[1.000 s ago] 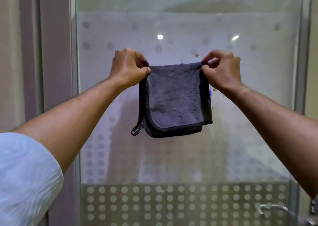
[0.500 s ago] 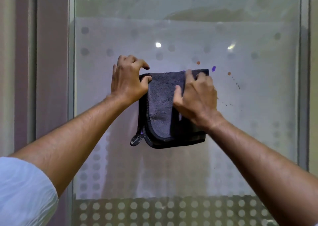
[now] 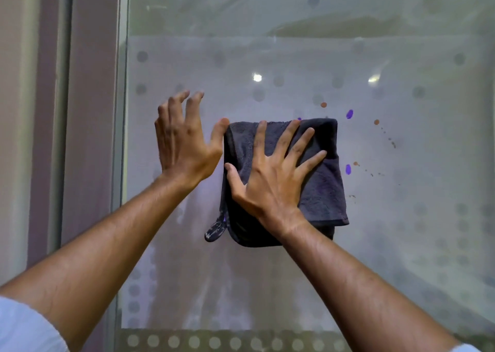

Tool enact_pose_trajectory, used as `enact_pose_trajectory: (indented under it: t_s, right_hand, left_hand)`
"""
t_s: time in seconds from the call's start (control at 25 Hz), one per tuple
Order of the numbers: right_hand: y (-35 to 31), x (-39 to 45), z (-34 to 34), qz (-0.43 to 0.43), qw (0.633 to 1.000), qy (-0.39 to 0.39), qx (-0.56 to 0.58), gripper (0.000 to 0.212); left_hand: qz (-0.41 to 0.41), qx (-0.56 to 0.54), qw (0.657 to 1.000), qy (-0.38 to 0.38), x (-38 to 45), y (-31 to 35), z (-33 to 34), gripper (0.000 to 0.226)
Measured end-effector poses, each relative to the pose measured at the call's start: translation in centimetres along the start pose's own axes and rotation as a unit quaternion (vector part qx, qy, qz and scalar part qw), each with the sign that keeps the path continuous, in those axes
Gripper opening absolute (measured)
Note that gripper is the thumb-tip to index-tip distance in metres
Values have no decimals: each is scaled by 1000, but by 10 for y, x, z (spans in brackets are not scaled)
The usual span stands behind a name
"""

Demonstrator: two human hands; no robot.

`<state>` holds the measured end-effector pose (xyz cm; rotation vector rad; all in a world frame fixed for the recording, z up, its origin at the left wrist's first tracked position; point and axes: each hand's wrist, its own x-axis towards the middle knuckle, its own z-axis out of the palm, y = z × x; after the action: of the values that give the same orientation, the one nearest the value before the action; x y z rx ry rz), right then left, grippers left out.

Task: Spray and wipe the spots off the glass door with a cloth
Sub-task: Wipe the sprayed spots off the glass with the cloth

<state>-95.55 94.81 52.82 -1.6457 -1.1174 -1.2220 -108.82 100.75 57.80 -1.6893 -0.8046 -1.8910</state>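
Against glass door: folded dark-grey cloth, loop dangling.

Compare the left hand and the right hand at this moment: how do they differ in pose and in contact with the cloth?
The right hand lies flat with fingers spread, pressing the dark cloth against the glass door; the left hand is beside the cloth, with only its thumb at the cloth's upper left corner. The right hand's fingers are straight; the left hand's fingers are loosely bent and hold nothing. Both are bare and raised to the glass.
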Motion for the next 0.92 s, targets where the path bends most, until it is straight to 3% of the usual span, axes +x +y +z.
enact_pose_trajectory:
  t_s: [0.12,0.4,0.76,0.92]
  right_hand:
    - [-1,-4,8,-17,1000,19,-5,87]
    - [41,-12,3,-67,997,35,-20,73]
    - [149,18,-23,133,988,80,14,67]
    - [143,41,-23,177,978,99,53,63]
  left_hand:
    - [-9,-2,1000,0,-11,-13,4,52]
    - [4,55,996,-77,-34,-26,18,66]
    - [18,74,994,-84,-34,-30,22,68]
    - [21,71,994,-76,-35,-28,23,67]
